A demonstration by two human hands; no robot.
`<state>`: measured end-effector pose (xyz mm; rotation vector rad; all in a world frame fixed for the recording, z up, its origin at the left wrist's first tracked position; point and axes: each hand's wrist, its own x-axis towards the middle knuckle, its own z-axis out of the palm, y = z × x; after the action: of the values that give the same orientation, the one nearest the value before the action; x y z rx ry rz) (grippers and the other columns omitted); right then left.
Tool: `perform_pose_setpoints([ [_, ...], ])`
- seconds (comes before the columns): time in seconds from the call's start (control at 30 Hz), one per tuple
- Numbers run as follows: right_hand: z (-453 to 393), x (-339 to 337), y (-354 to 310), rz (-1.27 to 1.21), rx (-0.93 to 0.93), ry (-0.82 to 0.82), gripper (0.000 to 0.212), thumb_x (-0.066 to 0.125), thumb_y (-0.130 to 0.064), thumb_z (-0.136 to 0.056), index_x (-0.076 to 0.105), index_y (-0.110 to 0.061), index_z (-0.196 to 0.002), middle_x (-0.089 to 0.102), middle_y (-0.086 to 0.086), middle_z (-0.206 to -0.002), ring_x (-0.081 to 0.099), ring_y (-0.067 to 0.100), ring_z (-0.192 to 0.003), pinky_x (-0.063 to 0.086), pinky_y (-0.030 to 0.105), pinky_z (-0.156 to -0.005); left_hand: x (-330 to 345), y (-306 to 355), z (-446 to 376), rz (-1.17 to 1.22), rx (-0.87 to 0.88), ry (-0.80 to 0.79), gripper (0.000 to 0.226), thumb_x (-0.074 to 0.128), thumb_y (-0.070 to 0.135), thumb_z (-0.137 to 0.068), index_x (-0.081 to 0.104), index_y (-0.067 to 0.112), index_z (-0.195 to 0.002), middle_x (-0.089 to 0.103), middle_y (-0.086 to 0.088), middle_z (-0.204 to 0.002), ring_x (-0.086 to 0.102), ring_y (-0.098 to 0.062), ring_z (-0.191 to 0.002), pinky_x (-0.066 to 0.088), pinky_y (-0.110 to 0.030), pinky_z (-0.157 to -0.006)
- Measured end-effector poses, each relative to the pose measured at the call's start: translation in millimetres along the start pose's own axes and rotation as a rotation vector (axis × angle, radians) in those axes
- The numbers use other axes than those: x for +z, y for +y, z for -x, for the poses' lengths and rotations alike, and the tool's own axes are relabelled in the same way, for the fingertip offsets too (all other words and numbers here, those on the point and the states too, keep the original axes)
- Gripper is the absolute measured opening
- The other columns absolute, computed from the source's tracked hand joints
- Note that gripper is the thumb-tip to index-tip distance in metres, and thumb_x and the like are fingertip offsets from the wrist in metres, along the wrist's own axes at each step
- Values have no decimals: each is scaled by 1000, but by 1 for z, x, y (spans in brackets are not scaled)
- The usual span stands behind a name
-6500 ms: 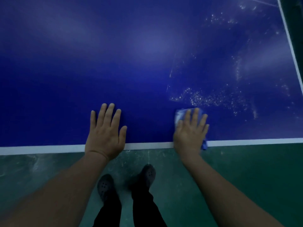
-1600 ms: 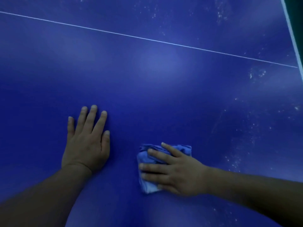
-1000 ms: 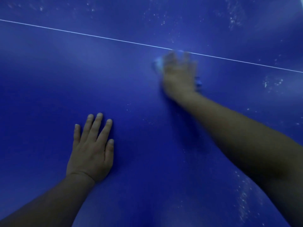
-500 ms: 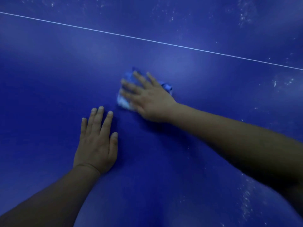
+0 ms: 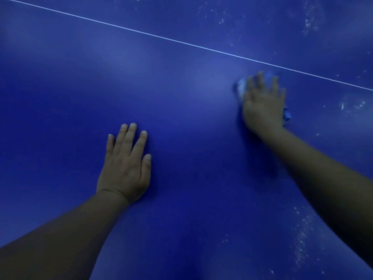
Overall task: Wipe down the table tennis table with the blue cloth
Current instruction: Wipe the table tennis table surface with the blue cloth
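The blue table tennis table [image 5: 181, 102] fills the view, with a thin white centre line [image 5: 181, 42] running from upper left to right. My right hand [image 5: 263, 104] is blurred by motion and presses flat, fingers spread, on the crumpled blue cloth [image 5: 241, 87], which peeks out at its left and right sides just below the line. My left hand [image 5: 126, 164] lies flat on the table with straight fingers, holding nothing.
White dust specks [image 5: 308, 23] dot the surface beyond the line at upper right. More specks [image 5: 302, 243] lie under my right forearm at lower right, and a few [image 5: 352, 105] to the right of the cloth.
My right hand has swept the cloth from just above my left hand out to the right and farther away, close to the white line. My left hand has stayed planted.
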<state>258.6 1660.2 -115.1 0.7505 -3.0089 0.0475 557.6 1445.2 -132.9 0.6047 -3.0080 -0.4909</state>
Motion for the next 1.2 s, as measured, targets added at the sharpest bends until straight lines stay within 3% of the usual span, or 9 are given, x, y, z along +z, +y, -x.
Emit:
perform_pose_setpoints([
  [0.13, 136, 0, -52, -27, -944, -109, 50, 38, -36, -99, 48, -23, -146, 39, 5, -158, 27, 44, -146, 20, 62, -114, -1, -1, 0, -4, 4, -2, 65, 25, 40, -99, 38, 5, -152, 24, -16, -164, 13, -30, -154, 4, -53, -124],
  [0.2, 128, -6, -32, -15, -1104, -131, 45, 40, -39, -102, 51, -26, -143, 43, 2, -156, 29, 39, -145, 22, 56, -114, 0, 1, -1, -8, 2, -1, 65, 25, 40, -99, 38, 6, -152, 24, -16, -164, 13, -30, -154, 4, -53, -124],
  [0.3, 44, 4, 23, 119, -568, 6, 41, 28, -36, -107, 50, -17, -137, 45, 14, -146, 40, 48, -132, 40, 59, -97, -1, 1, -2, -6, -5, -10, 67, 22, 42, -98, 36, 7, -153, 22, -15, -165, 10, -29, -155, 2, -51, -125],
  [0.43, 25, -1, 58, -75, 224, -7, 51, 22, -40, -106, 28, -28, -155, 16, -1, -167, 13, 39, -151, 16, 59, -117, -2, 1, -3, -12, -9, -15, 72, 20, 48, -95, 35, 9, -154, 20, -13, -166, 9, -28, -155, 0, -50, -125],
  [0.57, 123, 2, -24, -24, -239, 14, 55, 30, -32, -96, 46, -17, -147, 38, 12, -158, 32, 51, -140, 35, 64, -104, -4, -1, -6, -7, -17, -66, 80, 16, 55, -90, 29, 12, -157, 13, -10, -168, 2, -25, -156, -7, -45, -124],
  [0.77, 303, -10, -67, -100, -1100, -214, 50, 41, -44, -102, 39, -36, -151, 28, -7, -163, 17, 32, -153, 17, 55, -120, -14, -11, 16, 38, 93, -90, 81, 17, 53, -91, 22, 8, -158, 12, -11, -168, 2, -25, -156, -12, -35, -122],
  [0.87, 231, 1, -51, 61, -964, -129, 44, 43, -36, -101, 47, -27, -143, 37, 3, -156, 35, 42, -140, 35, 56, -105, -20, -27, 70, 30, 113, -34, 71, 26, 44, -96, 29, 5, -156, 21, -14, -165, 11, -27, -154, -5, -38, -125],
  [1.03, 154, -10, -12, -97, 46, -103, 51, 25, -43, -107, 28, -29, -156, 14, -2, -167, 9, 37, -152, 15, 59, -119, -27, -63, 173, 0, 47, -30, 65, 30, 40, -100, 34, 4, -154, 24, -13, -164, 14, -28, -154, 3, -46, -126],
  [1.2, 304, -11, -70, -49, -587, -144, 53, 36, -35, -97, 41, -21, -148, 33, 10, -160, 28, 48, -144, 34, 68, -105, -21, -63, 215, -36, 96, -71, 61, 31, 40, -101, 35, 9, -154, 22, -14, -165, 12, -30, -155, 2, -46, -126],
])
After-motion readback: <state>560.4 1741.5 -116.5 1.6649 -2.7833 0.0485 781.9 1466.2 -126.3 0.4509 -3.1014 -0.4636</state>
